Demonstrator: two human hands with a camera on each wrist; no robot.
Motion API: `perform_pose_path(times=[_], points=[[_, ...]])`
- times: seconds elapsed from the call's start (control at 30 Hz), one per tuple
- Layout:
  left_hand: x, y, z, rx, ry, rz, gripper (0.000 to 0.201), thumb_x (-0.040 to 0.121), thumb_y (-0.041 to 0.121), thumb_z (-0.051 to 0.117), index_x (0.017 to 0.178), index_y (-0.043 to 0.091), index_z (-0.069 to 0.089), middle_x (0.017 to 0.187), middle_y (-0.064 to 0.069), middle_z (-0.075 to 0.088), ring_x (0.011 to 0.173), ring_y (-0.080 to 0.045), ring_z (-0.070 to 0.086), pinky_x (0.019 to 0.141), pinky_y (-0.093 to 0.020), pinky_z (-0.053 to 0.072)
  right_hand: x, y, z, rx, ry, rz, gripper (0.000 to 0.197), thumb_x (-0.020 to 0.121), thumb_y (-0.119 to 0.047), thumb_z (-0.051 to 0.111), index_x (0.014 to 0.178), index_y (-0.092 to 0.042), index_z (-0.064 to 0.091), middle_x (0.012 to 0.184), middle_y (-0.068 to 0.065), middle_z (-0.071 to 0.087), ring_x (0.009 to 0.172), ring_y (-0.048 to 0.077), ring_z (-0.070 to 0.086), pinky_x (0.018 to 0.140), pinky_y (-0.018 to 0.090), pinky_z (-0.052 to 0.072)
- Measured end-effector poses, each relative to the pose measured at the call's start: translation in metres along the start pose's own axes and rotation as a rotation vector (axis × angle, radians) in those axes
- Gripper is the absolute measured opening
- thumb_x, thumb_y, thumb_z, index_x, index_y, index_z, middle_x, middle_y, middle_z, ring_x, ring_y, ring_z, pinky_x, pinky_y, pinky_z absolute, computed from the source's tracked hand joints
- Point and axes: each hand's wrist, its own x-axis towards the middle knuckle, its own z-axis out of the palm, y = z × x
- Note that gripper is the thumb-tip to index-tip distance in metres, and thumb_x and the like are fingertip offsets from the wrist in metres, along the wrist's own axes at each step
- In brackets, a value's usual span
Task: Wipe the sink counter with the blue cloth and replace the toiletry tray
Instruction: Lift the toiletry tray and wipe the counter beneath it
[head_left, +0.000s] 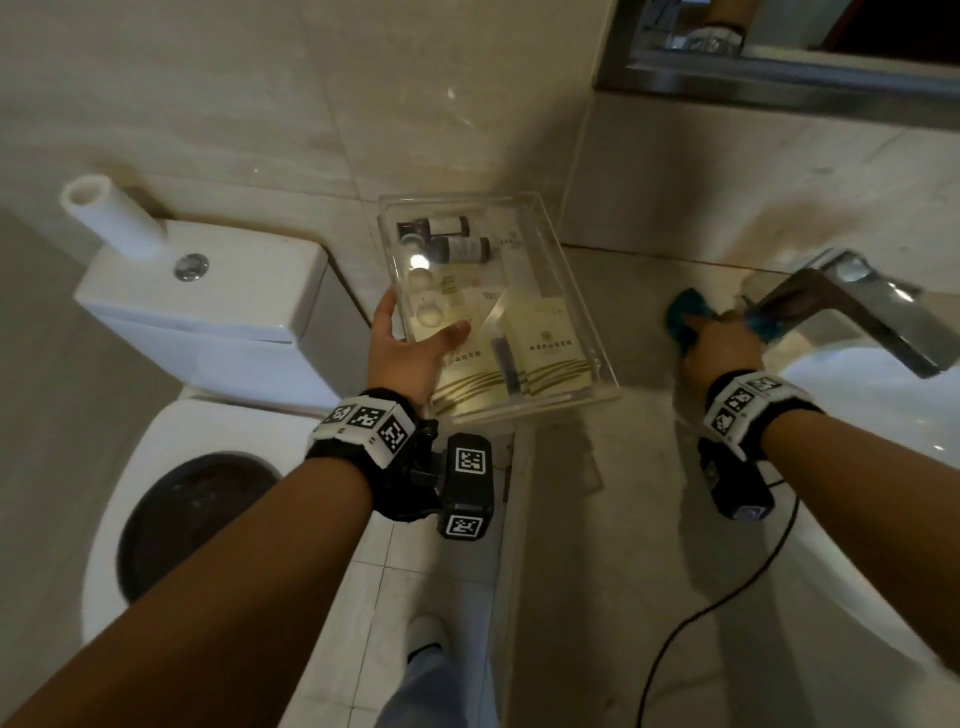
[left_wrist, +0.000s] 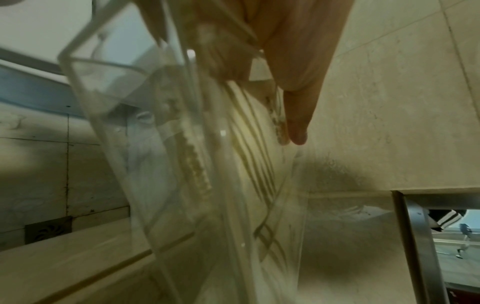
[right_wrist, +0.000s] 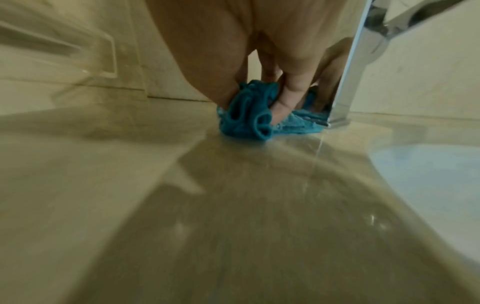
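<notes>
Left hand (head_left: 410, 353) holds tray (head_left: 561, 244) — right hand (head_left: 719, 348) grips cloth (head_left: 683, 312).

Two hands (head_left: 410, 353) (head_left: 719, 345) — one tray (head_left: 550, 218), one cloth (head_left: 681, 312).

Toilet (head_left: 208, 467): 8 o'clock, seat ring down.
Cistern (head_left: 208, 296): 10 o'clock; flush button (head_left: 190, 266) on top.
Faucet (head_left: 862, 312): 3 o'clock, chrome.
Black cable (head_left: 727, 597): 5 o'clock.

Beige tiled walls (head_left: 260, 104) rise behind a white toilet (head_left: 208, 312); right of it, a chrome-framed mirror (head_left: 779, 67); dim light.
</notes>
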Motion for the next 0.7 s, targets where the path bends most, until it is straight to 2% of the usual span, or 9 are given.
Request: perform_pose_path(times=[0.07, 0.13, 0.27, 0.4, 0.5, 0.6, 0.7], points=[[-0.006, 0.000, 0.005, 0.004, -0.012, -0.010, 0.093, 0.064, 0.020, 0.084, 0.139, 0.042, 0.035, 0.123, -0.003, 0.060, 0.107, -0.027, 0.062, 0.090, -0.053, 0.052, -0.027, 0.012, 0.002, -0.012, -0.015, -0.055, 0.045, 0.086, -0.011, 0.053, 0.131, -0.013, 0.050, 0.133, 0.025, 0.041, 0.114, 0.044, 0.048, 0.104, 0.041, 0.037], [-0.014, 0.000, 0.010, -0.005, -0.025, -0.015, 0.091, 0.065, 0.018, 0.084, 0.138, 0.041, 0.035, 0.121, -0.003, 0.060, 0.106, -0.027, 0.062, 0.089, -0.052, 0.052, -0.054, 0.027, 0.000, -0.028, -0.037, -0.064, 0.044, 0.085, -0.012, 0.056, 0.129, -0.012, 0.052, 0.129, 0.023, 0.043, 0.111, 0.044, 0.050, 0.104, 0.039, 0.037], [-0.025, -0.004, 0.022, -0.002, -0.079, -0.009, 0.085, 0.074, 0.009, 0.078, 0.141, 0.036, 0.033, 0.106, 0.004, 0.059, 0.102, -0.024, 0.062, 0.088, -0.050, 0.054, -0.066, 0.059, -0.015, -0.083, -0.091, 0.042, 0.048, 0.083, -0.013, 0.061, 0.130, -0.012, 0.052, 0.124, 0.026, 0.048, 0.108, 0.044, 0.052, 0.104, 0.041, 0.038], [-0.031, -0.012, 0.039, 0.058, -0.127, -0.005, 0.082, 0.076, 0.010, 0.076, 0.141, 0.035, 0.032, 0.120, -0.008, 0.059, 0.105, -0.027, 0.062, 0.089, -0.049, 0.054, -0.072, 0.084, -0.037, -0.049, -0.072, 0.157, 0.053, 0.077, -0.010, 0.064, 0.129, -0.012, 0.054, 0.121, 0.025, 0.054, 0.104, 0.042, 0.056, 0.100, 0.045, 0.045], [-0.030, -0.020, 0.054, 0.074, -0.142, 0.000, 0.080, 0.076, 0.010, 0.076, 0.140, 0.033, 0.033, 0.124, -0.012, 0.059, 0.103, -0.026, 0.063, 0.082, -0.043, 0.057, -0.079, 0.092, -0.046, -0.042, -0.034, 0.132, 0.050, 0.077, -0.006, 0.062, 0.126, -0.013, 0.056, 0.121, 0.025, 0.053, 0.109, 0.042, 0.053, 0.102, 0.043, 0.043], [-0.026, -0.028, 0.070, 0.098, -0.151, 0.032, 0.081, 0.077, 0.008, 0.076, 0.143, 0.027, 0.033, 0.125, -0.012, 0.058, 0.105, -0.025, 0.062, 0.073, -0.031, 0.057, -0.084, 0.094, -0.046, 0.023, -0.011, 0.071, 0.047, 0.077, -0.005, 0.060, 0.123, -0.012, 0.060, 0.115, 0.024, 0.055, 0.104, 0.042, 0.055, 0.099, 0.041, 0.045], [-0.022, -0.036, 0.084, 0.128, -0.153, 0.058, 0.081, 0.075, 0.009, 0.077, 0.142, 0.024, 0.033, 0.128, -0.012, 0.057, 0.111, -0.026, 0.060, 0.083, -0.036, 0.055, -0.089, 0.094, -0.046, 0.089, 0.002, 0.037, 0.045, 0.079, -0.004, 0.058, 0.124, -0.011, 0.059, 0.118, 0.026, 0.054, 0.108, 0.042, 0.053, 0.098, 0.039, 0.042]])
